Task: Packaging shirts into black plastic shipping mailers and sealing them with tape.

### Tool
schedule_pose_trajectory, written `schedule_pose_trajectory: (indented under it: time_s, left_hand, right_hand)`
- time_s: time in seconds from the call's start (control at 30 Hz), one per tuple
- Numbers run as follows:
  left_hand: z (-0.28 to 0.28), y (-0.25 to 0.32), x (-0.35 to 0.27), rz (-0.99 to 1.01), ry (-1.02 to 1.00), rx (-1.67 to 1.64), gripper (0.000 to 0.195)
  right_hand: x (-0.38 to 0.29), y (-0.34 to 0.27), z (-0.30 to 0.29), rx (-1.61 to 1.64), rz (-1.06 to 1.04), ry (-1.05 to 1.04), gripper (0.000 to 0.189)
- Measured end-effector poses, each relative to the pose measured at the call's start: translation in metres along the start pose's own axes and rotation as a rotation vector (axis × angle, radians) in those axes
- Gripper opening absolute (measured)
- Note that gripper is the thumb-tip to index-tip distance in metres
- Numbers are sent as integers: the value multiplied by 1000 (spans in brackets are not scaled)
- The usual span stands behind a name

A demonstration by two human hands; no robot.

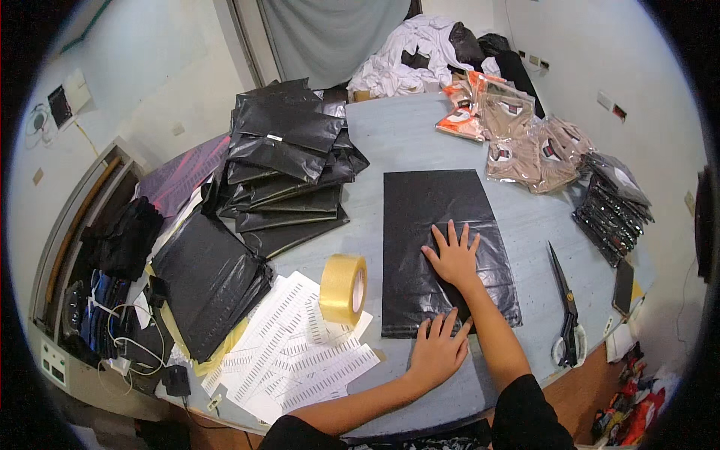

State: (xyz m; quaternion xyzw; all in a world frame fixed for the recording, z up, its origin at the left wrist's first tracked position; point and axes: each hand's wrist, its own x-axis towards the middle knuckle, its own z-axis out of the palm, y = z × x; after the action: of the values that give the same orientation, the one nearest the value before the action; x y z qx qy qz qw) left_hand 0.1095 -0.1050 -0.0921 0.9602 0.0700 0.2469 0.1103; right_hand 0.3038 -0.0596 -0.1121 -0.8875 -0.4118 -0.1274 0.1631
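A black plastic mailing bag (419, 202) lies flat on the pale blue table in front of me. My right hand (454, 256) rests on its middle with the fingers spread, palm down. Nearer to me, my left hand (440, 349) touches the bag's near edge, its fingers apart. Left of the bag a roll of clear packing tape (342, 288) stands on printed paper sheets (281, 349). Black-handled scissors (567, 309) lie at the right, their blades pointing away from me. Neither hand holds anything.
Stacked filled black bags (287, 163) stand at the back left, with a pile of flat black bags (208, 281) nearer. Clear-bagged garments (514, 146) lie at the back right, beside dark packets (610, 214). A phone (623, 286) lies near the table's right edge. White cloth (394, 62) is heaped behind.
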Motion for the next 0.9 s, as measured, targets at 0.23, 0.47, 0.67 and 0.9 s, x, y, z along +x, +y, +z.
schedule_pose_trajectory:
  time_s: [0.23,0.47,0.67,0.9]
  left_hand:
    - [-1,-1,1,3,10,-30,38]
    - [2,-1,-1,0,-4,-33,36]
    - [-3,-3,5,14,-16,-27,34]
    - [-87,-19,36,-136,-382,-360,42]
  right_hand:
    - [1,1,-1,8,-2,8,60]
    - [0,1,2,17,7,-7,60]
    - [4,4,4,28,1,45,59]
    - [11,-1,-1,273,42,177,37]
